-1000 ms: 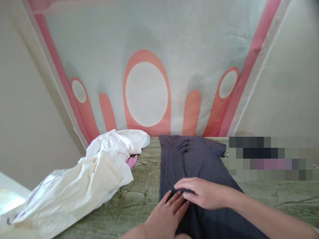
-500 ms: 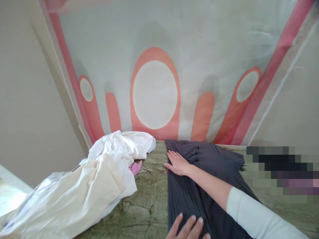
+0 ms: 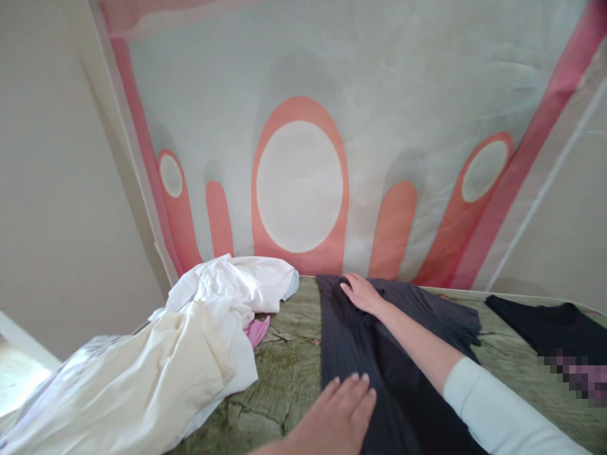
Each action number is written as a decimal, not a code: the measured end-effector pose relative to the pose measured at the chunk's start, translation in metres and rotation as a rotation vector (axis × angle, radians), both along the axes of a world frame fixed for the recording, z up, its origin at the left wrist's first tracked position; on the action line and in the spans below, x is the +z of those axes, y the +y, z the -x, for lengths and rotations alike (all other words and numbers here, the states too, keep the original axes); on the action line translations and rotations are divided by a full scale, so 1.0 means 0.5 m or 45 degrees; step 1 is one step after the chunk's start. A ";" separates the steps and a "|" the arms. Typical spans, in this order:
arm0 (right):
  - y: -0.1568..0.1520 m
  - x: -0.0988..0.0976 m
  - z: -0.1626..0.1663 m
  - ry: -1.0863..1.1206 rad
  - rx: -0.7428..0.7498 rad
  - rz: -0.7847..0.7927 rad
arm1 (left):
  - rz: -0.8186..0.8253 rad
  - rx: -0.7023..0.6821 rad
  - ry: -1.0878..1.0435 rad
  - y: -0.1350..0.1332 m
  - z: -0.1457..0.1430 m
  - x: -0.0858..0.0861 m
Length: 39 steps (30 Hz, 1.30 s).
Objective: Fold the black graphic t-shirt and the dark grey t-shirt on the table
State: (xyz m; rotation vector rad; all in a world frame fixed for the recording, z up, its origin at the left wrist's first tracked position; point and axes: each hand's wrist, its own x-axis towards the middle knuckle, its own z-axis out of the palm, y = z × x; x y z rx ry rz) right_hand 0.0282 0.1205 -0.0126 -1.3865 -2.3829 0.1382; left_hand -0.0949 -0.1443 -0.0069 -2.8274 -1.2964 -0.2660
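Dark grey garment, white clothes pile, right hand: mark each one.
dark grey garment (image 3: 348, 344), head view, flat left part of the cloth.
white clothes pile (image 3: 213, 322), head view, middle of the heap.
right hand (image 3: 361, 292), head view, back of the hand.

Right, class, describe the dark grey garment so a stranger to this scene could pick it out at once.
Find the wall hanging with the big white oval ringed in coral. Directly below it, on the green surface, lies the dark grey garment. It is laid out long and flat, unlike the crumpled white heap on its left, and paler than the black garment on its right.
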 end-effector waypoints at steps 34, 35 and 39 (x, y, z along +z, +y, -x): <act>0.095 0.022 0.026 0.051 -0.147 0.045 | -0.014 1.051 0.007 0.337 -0.001 -0.053; 0.101 0.027 0.054 0.035 -0.117 0.057 | -0.017 1.058 0.005 0.336 -0.002 -0.052; 0.117 0.026 0.147 -0.023 -0.081 0.091 | -0.021 1.059 0.009 0.330 -0.003 -0.047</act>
